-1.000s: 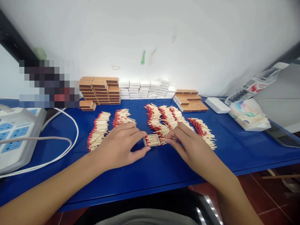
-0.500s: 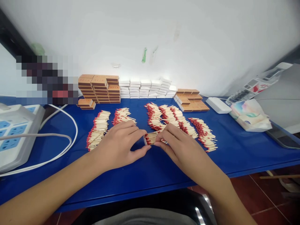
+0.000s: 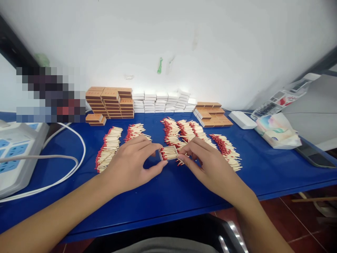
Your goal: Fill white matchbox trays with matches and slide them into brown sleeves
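Note:
A small white matchbox tray [image 3: 160,155] lies level between my hands, filled with red-headed matches [image 3: 170,152] laid lengthwise. My left hand [image 3: 134,158] grips its left end between thumb and index finger. At the right end, the thumb and bent fingers of my right hand [image 3: 207,156] close on the tray's edge; whether they also hold a match is hidden. Just beyond the hands are loose match piles: one at the far left [image 3: 109,146], another [image 3: 137,131] behind my left hand, several in the middle [image 3: 171,131], and one [image 3: 228,149] by my right hand.
Stacked brown matchboxes [image 3: 110,103] stand against the wall at left, white trays [image 3: 163,102] in the middle, more brown boxes [image 3: 214,117] at right. A power strip [image 3: 15,154] with white cables is far left. A white adapter [image 3: 242,119] and a tissue pack [image 3: 279,131] lie right.
My right fingers have drawn back from over the matches to the tray's right end, uncovering more of them. My left hand keeps its grip. The view has shifted slightly.

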Demonstrator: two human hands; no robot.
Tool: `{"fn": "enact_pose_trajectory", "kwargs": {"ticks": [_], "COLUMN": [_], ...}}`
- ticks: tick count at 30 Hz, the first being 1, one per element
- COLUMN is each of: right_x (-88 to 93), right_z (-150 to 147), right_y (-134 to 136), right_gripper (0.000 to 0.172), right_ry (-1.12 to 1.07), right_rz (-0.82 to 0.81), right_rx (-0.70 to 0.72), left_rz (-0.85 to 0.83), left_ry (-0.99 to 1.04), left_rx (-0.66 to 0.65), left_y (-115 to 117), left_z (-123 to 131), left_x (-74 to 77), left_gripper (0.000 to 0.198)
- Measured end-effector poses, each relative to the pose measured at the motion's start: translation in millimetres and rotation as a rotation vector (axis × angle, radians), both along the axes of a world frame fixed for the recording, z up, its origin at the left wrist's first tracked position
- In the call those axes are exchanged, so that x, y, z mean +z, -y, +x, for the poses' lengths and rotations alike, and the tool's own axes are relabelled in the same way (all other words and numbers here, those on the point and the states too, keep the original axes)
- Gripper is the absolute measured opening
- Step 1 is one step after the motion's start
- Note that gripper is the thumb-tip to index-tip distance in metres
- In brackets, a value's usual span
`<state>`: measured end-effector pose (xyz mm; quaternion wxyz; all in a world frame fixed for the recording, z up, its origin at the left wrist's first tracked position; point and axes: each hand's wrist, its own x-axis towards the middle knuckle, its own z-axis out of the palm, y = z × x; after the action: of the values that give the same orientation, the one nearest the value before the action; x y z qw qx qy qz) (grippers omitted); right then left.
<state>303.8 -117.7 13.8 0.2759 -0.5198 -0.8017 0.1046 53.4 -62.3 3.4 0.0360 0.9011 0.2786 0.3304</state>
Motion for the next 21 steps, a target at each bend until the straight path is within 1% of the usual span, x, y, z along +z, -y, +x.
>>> {"fn": "enact_pose_trajectory", "kwargs": {"ticks": [2, 5, 8, 10, 12, 14, 17, 21], "right_x": [4.7, 18.4, 33.3, 37.7, 35.0, 27.0, 13.7, 5.2], "right_z": [-2, -3, -5, -9, -14, -20, -29, -42], "right_y": [-8, -28, -53, -69, -79, -81, -70, -50], "right_gripper": [0.015, 0.012, 0.011, 0.012, 0.015, 0.014, 0.024, 0.030], "right_ry": [0.007, 0.005, -0.014, -0.058, -0.148, -0.263, -0.406, -0.482], "right_rz": [-0.008, -0.041, -0.059, -0.049, -0.028, 0.001, 0.027, -0.075], "right_rx": [0.050, 0.150, 0.211, 0.226, 0.220, 0.178, 0.065, 0.041], "left_rz": [-0.003, 0.000, 0.019, 0.021, 0.003, -0.005, 0.019, 0.034], "left_ry": [0.023, 0.063, 0.091, 0.109, 0.127, 0.159, 0.206, 0.197], "left_rx": [0.019, 0.058, 0.119, 0.151, 0.168, 0.169, 0.161, 0.128], "left_y": [-1, -4, -8, -10, -12, -13, -11, -9], "left_z": [0, -2, -4, -6, -6, -6, -4, -1], "left_x": [1.0, 2.4, 2.5, 2.2, 2.0, 2.1, 2.5, 1.5], "left_gripper": [0.022, 0.019, 0.025, 0.028, 0.028, 0.029, 0.030, 0.028]}}
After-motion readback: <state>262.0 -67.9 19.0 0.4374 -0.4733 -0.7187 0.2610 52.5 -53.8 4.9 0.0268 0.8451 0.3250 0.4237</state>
